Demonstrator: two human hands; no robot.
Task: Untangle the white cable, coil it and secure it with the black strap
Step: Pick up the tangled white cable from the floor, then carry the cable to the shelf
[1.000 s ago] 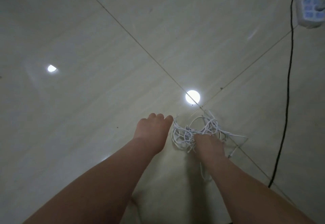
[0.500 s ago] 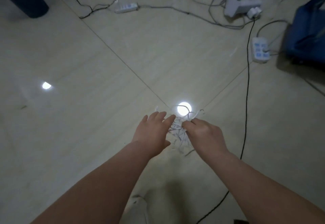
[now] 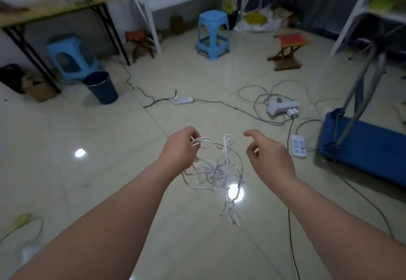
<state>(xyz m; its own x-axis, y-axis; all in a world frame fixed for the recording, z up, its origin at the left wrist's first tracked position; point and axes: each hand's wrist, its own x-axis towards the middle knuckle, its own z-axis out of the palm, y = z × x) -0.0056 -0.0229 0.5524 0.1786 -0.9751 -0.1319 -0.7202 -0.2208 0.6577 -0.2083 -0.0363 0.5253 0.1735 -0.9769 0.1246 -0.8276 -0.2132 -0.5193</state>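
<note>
Left hand (image 3: 181, 148) raised, fingers curled round a few loops of the white cable (image 3: 214, 170). The rest hung as a loose tangle below and between the two hands, ends dangling lowest. Right hand (image 3: 271, 155) just right of the tangle, apart from it, holding nothing, fingers relaxed and loosely bent. White power strip (image 3: 298, 147) lay on the floor past the right hand's outer side. Blue stool (image 3: 212, 31) stood far beyond both hands.
</note>
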